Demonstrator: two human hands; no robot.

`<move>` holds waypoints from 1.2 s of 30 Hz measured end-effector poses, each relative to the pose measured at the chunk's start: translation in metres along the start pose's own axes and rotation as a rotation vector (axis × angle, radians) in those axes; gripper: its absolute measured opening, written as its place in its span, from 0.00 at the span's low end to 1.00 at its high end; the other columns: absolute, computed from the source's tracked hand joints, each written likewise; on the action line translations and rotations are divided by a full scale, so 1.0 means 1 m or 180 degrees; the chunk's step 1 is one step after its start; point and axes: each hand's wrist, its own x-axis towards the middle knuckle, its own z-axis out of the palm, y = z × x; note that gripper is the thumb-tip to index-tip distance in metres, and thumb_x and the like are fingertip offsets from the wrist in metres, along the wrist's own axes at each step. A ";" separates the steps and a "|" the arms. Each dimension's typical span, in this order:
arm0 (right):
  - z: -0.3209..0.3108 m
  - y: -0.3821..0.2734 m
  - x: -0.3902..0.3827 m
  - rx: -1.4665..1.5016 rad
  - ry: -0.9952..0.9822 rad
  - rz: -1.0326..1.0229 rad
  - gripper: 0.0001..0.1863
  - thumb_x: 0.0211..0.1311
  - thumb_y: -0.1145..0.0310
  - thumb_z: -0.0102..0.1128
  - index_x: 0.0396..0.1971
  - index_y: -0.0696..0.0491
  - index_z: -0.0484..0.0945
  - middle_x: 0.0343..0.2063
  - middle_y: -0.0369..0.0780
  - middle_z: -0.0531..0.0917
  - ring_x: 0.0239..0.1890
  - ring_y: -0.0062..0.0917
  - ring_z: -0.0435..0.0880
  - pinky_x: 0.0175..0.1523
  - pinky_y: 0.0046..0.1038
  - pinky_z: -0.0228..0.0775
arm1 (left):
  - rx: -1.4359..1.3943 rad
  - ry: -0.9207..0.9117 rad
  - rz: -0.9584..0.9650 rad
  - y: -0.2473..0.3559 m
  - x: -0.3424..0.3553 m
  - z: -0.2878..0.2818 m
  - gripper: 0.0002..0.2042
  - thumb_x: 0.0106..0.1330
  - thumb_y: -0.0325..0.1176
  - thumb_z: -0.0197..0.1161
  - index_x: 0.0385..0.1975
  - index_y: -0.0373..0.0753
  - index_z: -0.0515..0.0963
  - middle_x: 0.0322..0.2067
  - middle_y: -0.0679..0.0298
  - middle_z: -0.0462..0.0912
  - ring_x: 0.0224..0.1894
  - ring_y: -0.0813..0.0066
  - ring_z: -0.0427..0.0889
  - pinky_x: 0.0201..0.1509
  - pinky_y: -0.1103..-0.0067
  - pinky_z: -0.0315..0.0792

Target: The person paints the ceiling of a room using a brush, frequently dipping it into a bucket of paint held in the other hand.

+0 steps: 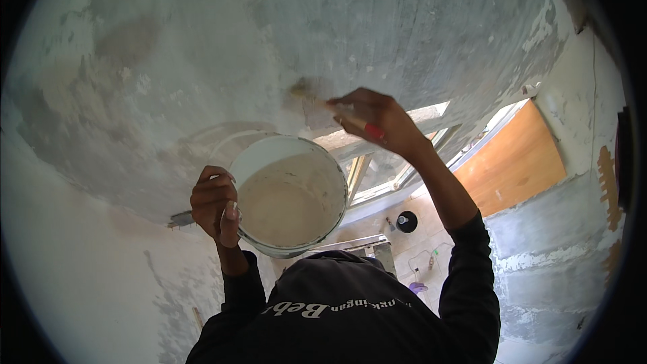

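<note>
My left hand (pixel 217 205) grips the rim of a white bucket (pixel 259 158), fingers curled over its left side. Pale, creamy liquid (pixel 286 210) lies in the bucket, and dark smudges mark its inner wall. Up and to the right, my right hand (pixel 381 120) is closed around a paintbrush (pixel 369 128) with a red handle end. The brush's bristle end is smeared by motion and points left, at a patchy grey-and-white wall (pixel 209 40). A darker patch shows on the wall around the bristles.
Beyond my right forearm are a window (pixel 384 168) and a brown wooden board (pixel 515 162). Far below, a round black container (pixel 406 221) and a purple item (pixel 418 288) are on the tiled floor. A dark fixture (pixel 180 218) juts out left of the bucket.
</note>
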 end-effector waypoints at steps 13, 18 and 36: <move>0.003 0.003 0.011 -0.0132 0.1211 -0.0413 0.11 0.54 0.81 0.67 0.39 0.61 0.81 0.44 0.45 0.82 0.46 0.35 0.84 0.45 0.28 0.84 | 0.0387 0.0239 -0.0157 0.007 -0.051 0.013 0.21 0.58 0.37 0.57 0.06 0.39 0.59 0.07 0.68 0.60 0.12 0.75 0.58 0.31 0.71 0.66; 0.040 0.006 -0.035 0.0186 0.0620 0.0335 0.12 0.55 0.79 0.67 0.41 0.59 0.81 0.43 0.44 0.82 0.43 0.33 0.84 0.42 0.29 0.80 | 0.0381 0.0411 -0.0142 0.015 -0.061 0.020 0.18 0.53 0.35 0.56 0.06 0.37 0.59 0.08 0.67 0.59 0.12 0.72 0.58 0.31 0.71 0.66; 0.008 0.018 -0.002 0.0137 0.1570 -0.0079 0.08 0.59 0.79 0.64 0.38 0.62 0.83 0.36 0.46 0.86 0.33 0.27 0.87 0.35 0.23 0.79 | 0.0540 0.0531 0.0105 0.025 -0.063 0.028 0.13 0.45 0.30 0.55 0.06 0.33 0.60 0.08 0.63 0.59 0.13 0.67 0.60 0.33 0.69 0.68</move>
